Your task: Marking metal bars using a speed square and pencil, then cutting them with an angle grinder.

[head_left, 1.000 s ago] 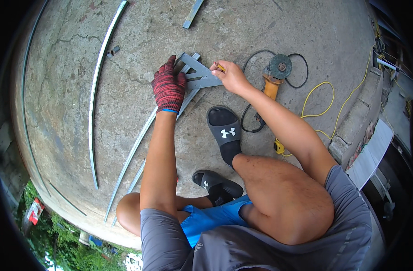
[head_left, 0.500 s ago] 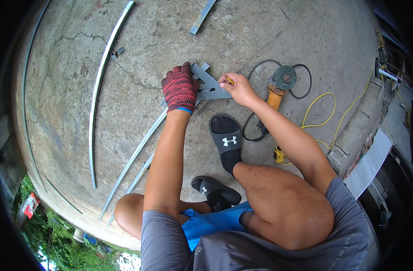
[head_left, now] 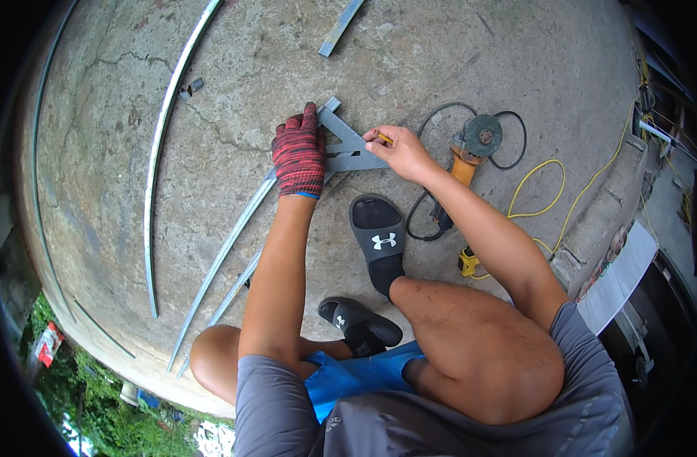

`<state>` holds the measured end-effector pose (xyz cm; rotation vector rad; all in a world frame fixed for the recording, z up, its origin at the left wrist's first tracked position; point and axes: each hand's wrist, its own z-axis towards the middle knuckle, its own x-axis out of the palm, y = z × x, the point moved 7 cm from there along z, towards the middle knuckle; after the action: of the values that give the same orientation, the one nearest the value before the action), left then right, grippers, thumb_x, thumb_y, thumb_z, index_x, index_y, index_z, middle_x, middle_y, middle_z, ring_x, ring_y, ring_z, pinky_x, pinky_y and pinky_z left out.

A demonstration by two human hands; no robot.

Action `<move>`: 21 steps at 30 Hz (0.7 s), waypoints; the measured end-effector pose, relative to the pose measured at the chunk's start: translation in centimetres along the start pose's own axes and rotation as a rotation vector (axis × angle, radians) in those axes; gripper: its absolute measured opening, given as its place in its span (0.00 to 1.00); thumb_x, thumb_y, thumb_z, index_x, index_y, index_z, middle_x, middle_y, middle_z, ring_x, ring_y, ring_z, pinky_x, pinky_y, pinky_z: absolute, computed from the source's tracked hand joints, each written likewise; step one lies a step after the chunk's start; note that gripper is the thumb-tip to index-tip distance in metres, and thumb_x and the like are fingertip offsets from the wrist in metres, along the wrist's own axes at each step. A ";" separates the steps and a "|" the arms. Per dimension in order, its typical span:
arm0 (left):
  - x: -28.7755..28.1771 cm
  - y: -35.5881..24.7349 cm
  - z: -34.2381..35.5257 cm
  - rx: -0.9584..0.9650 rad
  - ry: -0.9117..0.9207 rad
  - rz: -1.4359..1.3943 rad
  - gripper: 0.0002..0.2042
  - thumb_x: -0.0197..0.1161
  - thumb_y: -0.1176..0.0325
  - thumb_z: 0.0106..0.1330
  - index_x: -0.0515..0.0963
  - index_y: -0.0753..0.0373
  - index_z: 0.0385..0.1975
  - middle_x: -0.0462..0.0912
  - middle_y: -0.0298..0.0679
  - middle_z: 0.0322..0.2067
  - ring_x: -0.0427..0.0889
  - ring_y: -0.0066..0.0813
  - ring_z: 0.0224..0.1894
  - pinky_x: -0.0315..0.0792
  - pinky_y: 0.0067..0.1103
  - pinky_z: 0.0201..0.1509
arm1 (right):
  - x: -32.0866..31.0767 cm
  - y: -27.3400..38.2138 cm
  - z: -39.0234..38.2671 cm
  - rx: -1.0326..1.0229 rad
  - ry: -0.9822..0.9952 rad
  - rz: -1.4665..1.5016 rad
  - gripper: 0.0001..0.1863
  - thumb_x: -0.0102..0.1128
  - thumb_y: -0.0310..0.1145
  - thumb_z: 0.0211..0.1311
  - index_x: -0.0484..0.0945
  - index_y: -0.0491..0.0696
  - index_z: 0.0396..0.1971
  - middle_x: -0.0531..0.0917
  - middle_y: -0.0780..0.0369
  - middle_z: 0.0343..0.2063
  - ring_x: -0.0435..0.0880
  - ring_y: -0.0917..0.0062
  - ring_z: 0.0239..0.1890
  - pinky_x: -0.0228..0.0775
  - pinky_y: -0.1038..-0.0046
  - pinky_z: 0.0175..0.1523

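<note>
The concrete floor (head_left: 424, 68) is crossed by a pair of thin metal channels (head_left: 257, 202), whose long axes are aimed from the lower left up to the upper right; they are passed over by the left forearm, and one end is left showing just beyond the triangular square. An angle grinder (head_left: 464, 164) is laid well to the right, its disc turned toward the upper right.

The triangular square (head_left: 352, 162) is laid flat across the channels near their upper ends. Its narrow corner is pointed to the right, its long sloping edge is run from upper left down to lower right, and its left edge is covered by the gloved left hand (head_left: 299, 156). That hand is set back upward, fingers nearly straight and close together, pointing away from the body; whether the edge is gripped underneath cannot be told.

The square's right corner is overlapped by the bare right hand (head_left: 404, 152), whose fingers are curled. A short yellow pencil (head_left: 385, 139) is pinched there between thumb and fingers, slanted from upper left to lower right, just above the square's right corner.
</note>
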<state>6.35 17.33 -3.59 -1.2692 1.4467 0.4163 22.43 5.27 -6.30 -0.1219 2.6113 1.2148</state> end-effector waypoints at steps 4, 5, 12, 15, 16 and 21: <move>0.2 -0.3 0.2 0.006 0.023 0.008 0.27 0.61 0.69 0.63 0.69 0.54 0.64 0.78 0.46 0.53 0.77 0.48 0.52 0.73 0.39 0.55 | 0.0 0.4 0.0 -0.001 0.016 -0.067 0.13 0.64 0.33 0.62 0.81 0.42 0.43 0.84 0.60 0.28 0.80 0.77 0.31 0.72 0.72 0.40; 0.5 -0.2 0.3 0.001 0.051 0.011 0.27 0.59 0.69 0.64 0.68 0.54 0.65 0.77 0.47 0.55 0.76 0.48 0.53 0.72 0.39 0.57 | 0.0 0.5 -0.1 -0.001 0.017 -0.066 0.13 0.64 0.33 0.62 0.81 0.42 0.43 0.84 0.60 0.28 0.80 0.77 0.31 0.72 0.72 0.40; 0.8 -0.2 0.5 0.009 0.037 -0.013 0.28 0.59 0.71 0.63 0.68 0.54 0.66 0.76 0.47 0.55 0.76 0.50 0.54 0.70 0.40 0.58 | -0.1 0.6 -0.1 -0.009 -0.002 -0.048 0.11 0.63 0.32 0.63 0.81 0.43 0.43 0.84 0.59 0.30 0.80 0.77 0.32 0.72 0.71 0.41; 0.7 -0.4 0.5 0.009 0.029 -0.018 0.28 0.59 0.72 0.62 0.68 0.54 0.66 0.76 0.47 0.56 0.76 0.50 0.54 0.70 0.40 0.58 | 0.0 0.3 -0.1 -0.001 0.000 -0.041 0.11 0.63 0.32 0.63 0.80 0.42 0.42 0.84 0.59 0.30 0.79 0.77 0.32 0.72 0.71 0.42; 0.7 -0.4 0.6 0.005 0.029 -0.031 0.28 0.59 0.72 0.62 0.68 0.54 0.65 0.76 0.48 0.55 0.75 0.50 0.54 0.70 0.40 0.58 | 0.0 0.2 -0.1 0.003 0.003 -0.030 0.11 0.63 0.32 0.63 0.80 0.42 0.42 0.84 0.60 0.30 0.79 0.78 0.32 0.72 0.72 0.42; 0.7 -0.4 0.6 0.009 0.021 -0.024 0.28 0.59 0.73 0.61 0.69 0.54 0.65 0.76 0.48 0.55 0.75 0.50 0.54 0.70 0.40 0.59 | -0.1 0.4 -0.1 -0.018 -0.006 -0.045 0.11 0.63 0.32 0.63 0.80 0.42 0.42 0.83 0.60 0.29 0.78 0.78 0.32 0.72 0.72 0.41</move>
<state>7.10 17.39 -4.24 -1.2859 1.4479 0.3808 22.38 5.47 -5.91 -0.1787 2.5791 1.2217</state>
